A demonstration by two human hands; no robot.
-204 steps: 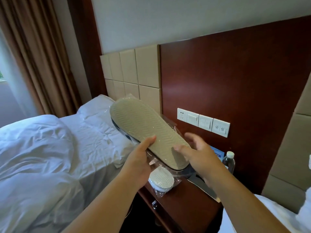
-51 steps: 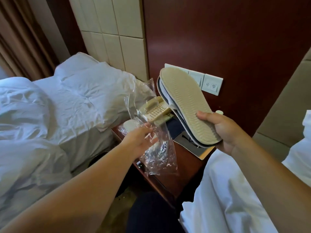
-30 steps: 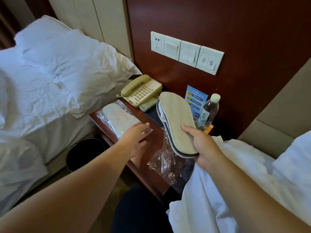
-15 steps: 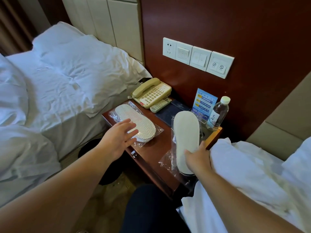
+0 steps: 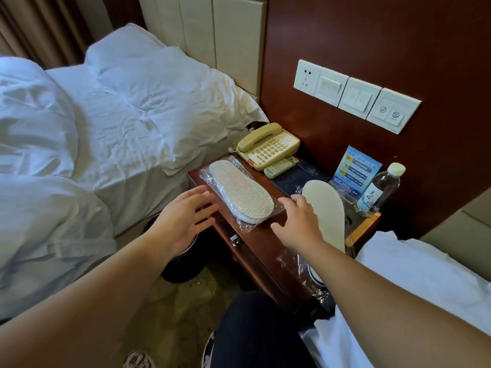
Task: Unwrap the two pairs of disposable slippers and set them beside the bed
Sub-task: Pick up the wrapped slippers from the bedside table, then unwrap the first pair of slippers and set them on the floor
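The wrapped slippers [image 5: 241, 195] are lying on the nightstand [image 5: 261, 241], long axis running from the telephone [image 5: 268, 146] toward its front edge. Both hands are flanking them, empty and spread: left hand [image 5: 183, 218] just off the near side, right hand [image 5: 299, 221] beside the heel end.

The wrapped slippers [image 5: 241, 194] show an off-white sole with a fine zigzag tread under clear plastic. The unwrapped pair [image 5: 325, 208] is plain cream with a dark navy edge. The worktop [image 5: 261, 236] is reddish-brown wood, the telephone [image 5: 268, 146] beige, the bedding [image 5: 127, 107] white, the card [image 5: 352, 172] blue.
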